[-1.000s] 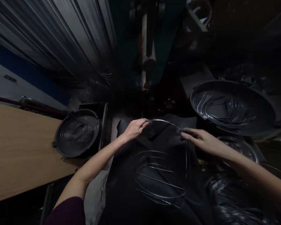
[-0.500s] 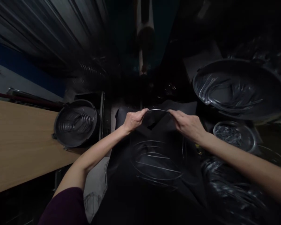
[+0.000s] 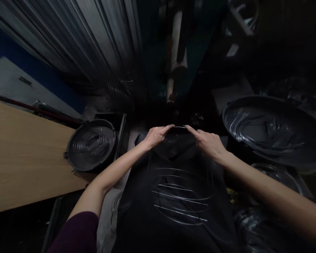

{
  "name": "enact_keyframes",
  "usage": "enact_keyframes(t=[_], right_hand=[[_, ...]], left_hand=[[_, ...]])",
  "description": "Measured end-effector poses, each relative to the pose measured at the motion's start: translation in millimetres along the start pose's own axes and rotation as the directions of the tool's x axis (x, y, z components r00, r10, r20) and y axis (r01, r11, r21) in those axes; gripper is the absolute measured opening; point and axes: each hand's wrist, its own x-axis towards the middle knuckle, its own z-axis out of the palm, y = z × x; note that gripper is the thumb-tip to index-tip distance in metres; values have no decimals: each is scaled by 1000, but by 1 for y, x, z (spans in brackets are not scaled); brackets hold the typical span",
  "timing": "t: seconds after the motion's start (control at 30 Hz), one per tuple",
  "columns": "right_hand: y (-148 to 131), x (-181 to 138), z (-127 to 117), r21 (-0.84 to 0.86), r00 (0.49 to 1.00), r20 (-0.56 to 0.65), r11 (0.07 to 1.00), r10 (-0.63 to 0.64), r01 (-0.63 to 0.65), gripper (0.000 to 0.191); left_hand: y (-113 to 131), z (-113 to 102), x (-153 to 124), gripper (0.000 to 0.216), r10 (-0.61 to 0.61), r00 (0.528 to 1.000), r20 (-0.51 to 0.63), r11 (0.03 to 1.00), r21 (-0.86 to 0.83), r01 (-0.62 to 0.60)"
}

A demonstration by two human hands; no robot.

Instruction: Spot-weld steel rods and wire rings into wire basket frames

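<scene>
My left hand (image 3: 156, 137) and my right hand (image 3: 208, 144) pinch a thin metal wire hoop (image 3: 178, 127) at its far edge, with their fingertips close together. Most of the hoop is dark and hard to follow against the black apron (image 3: 137, 214) on my lap. Several bright wire loops (image 3: 180, 196) lie on that apron below my hands. A dark sleeve (image 3: 76, 233) covers my left forearm near the elbow.
To the left, a dark round basin (image 3: 71, 147) holds coiled wire, beside a wooden tabletop (image 3: 28, 147). To the right stand a large dark basin (image 3: 242, 103) of wire and a metal pan (image 3: 281, 175). Behind stands a ribbed metal shutter (image 3: 76, 35).
My hands have come closer together on the wire hoop than a second ago, and the arc between them has narrowed. The view has also shifted slightly.
</scene>
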Motion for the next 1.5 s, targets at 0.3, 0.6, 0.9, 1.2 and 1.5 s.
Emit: enact_keyframes(t=[0.3, 0.6, 0.9, 1.2, 1.5], right_hand=[[7, 57, -41, -38, 995, -101, 999, -14, 10, 56], [16, 87, -58, 169, 995, -98, 986, 15, 2, 46], [24, 94, -52, 183, 993, -117, 983, 22, 0, 45], [27, 95, -46, 259, 983, -181, 966, 43, 5, 37], [29, 93, -44, 296, 979, -190, 955, 75, -16, 30]], left_hand=[[-15, -69, 40, 37, -52, 998, -31, 977, 205, 58], [-26, -85, 67, 36, -60, 997, -52, 988, 136, 66], [-30, -80, 74, 36, -56, 997, -54, 980, 190, 65], [-22, -85, 69, 39, -105, 994, -27, 984, 144, 108], [-25, -82, 72, 41, -99, 995, -27, 985, 136, 102]])
